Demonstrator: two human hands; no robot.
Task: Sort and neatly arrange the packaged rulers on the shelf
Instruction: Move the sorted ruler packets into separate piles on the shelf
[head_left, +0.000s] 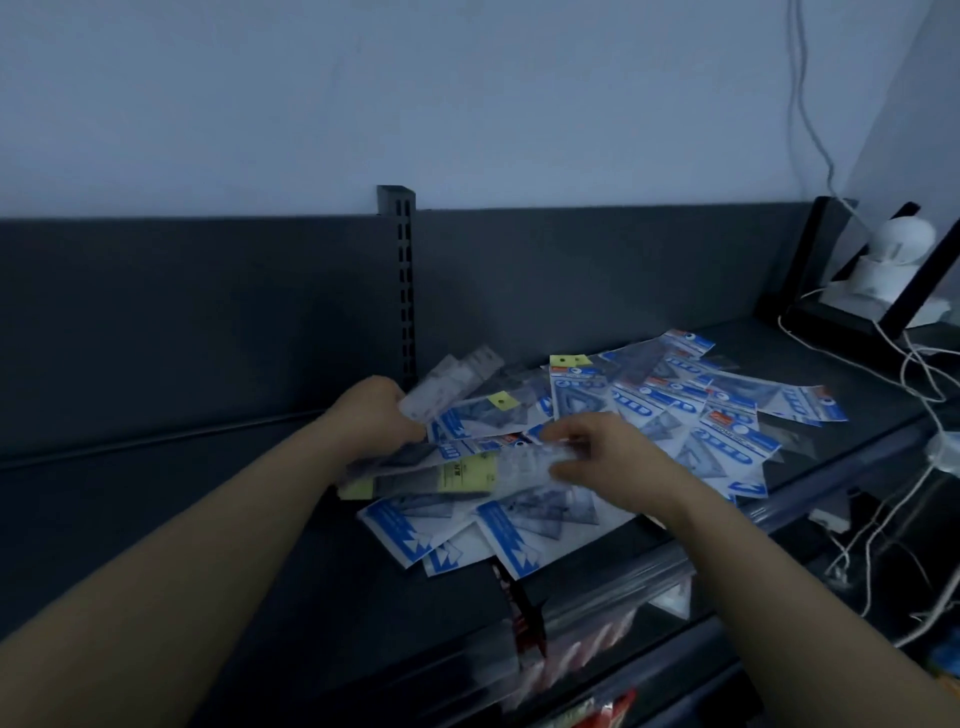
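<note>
One clear pack (457, 376) in left hand (376, 415) — right hand (618, 457) seemingly pinches labelled pack (467, 475).

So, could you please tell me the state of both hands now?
Left hand: grips clear ruler packs.
Right hand: pinches yellow-labelled ruler pack.

Shop: dark metal shelf (208, 519) w/ slotted upright (404, 291), packaged rulers (675, 410) heaped on it.
</note>
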